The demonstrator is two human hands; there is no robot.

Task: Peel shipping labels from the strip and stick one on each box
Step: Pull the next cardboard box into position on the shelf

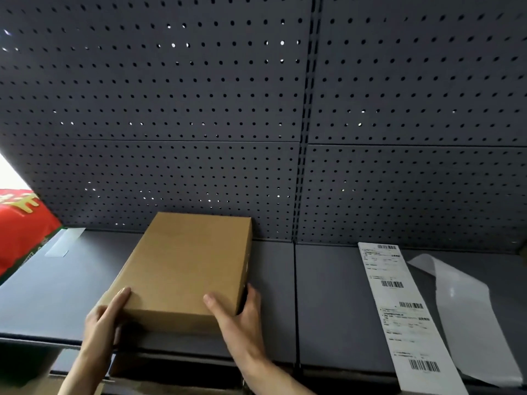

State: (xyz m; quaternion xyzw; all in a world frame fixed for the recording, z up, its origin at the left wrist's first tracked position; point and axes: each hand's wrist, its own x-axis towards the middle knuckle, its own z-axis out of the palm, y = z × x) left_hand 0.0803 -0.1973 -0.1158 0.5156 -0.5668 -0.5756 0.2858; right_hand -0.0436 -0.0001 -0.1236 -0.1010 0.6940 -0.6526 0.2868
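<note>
A flat brown cardboard box [182, 269] lies on the dark grey worktop [322, 295]. The left hand [104, 317] and right hand [239, 315] grip its near corners with curled fingers. A long white strip of shipping labels [399, 312] lies well apart on the right.

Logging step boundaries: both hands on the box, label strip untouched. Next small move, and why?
Probably: let go with the right hand and reach right for the label strip. The cardboard box lies flat on the shelf, its top bare, held at both near corners with the left hand; the strip lies apart, unpeeled.
</note>
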